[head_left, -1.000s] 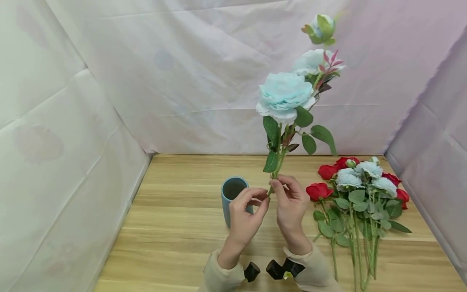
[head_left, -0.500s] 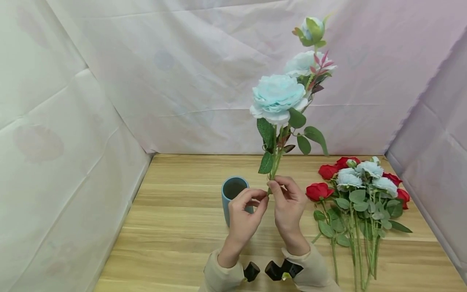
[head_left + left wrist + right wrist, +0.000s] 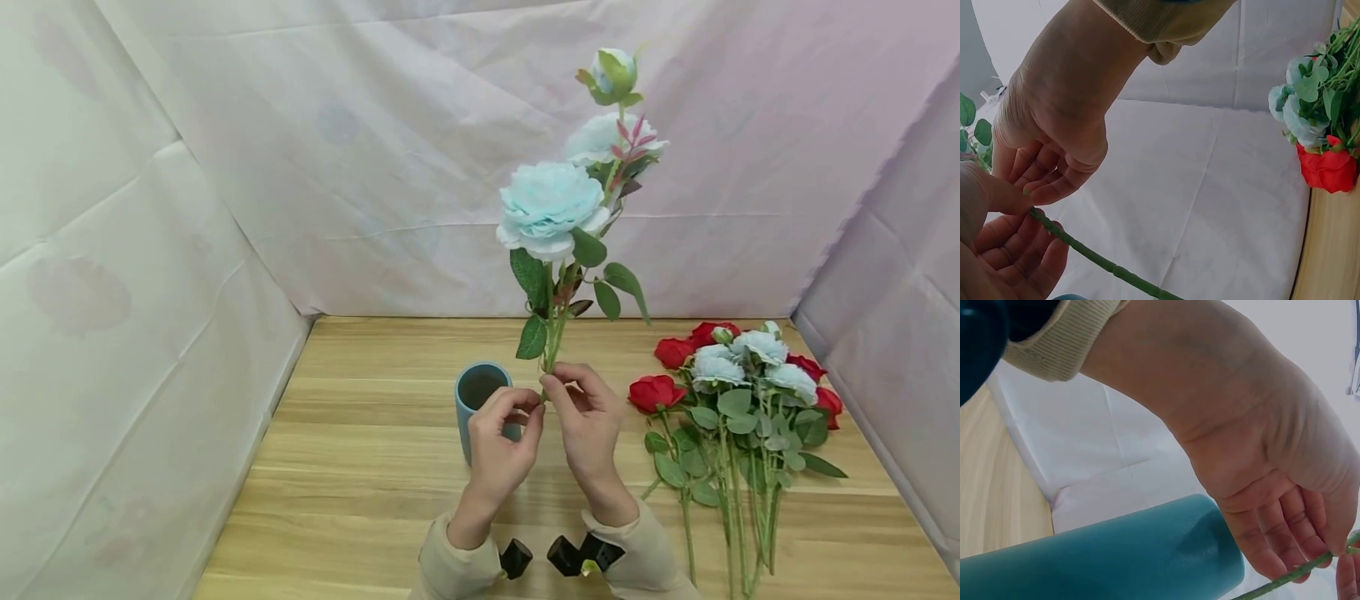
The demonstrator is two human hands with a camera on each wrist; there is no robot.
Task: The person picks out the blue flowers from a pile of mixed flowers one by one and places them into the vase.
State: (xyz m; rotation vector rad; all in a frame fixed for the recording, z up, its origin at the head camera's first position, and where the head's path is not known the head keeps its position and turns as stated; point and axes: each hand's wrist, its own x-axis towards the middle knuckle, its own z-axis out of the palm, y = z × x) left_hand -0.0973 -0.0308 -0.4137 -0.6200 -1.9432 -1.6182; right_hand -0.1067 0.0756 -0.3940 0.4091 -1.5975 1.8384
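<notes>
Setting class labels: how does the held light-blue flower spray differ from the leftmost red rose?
Color: the flower spray is light blue; the rose is red.
Blooms: the spray shows two open blooms and a bud; the rose shows one bloom.
Pose: the spray is held up, leaning slightly, by the left hand and right hand; the rose lies on the table.
Shared: green stems and leaves.

Creased pale backdrop [image 3: 390, 167] behind a wood-grain tabletop [image 3: 345, 467], faintly blotched left cloth wall [image 3: 135, 292], greyish-lilac right cloth wall [image 3: 900, 283]

Wood-grain tabletop [image 3: 352, 475]; pale creased cloth walls [image 3: 390, 167] behind and both sides, faint blotches; pinkish tint upper right.
</notes>
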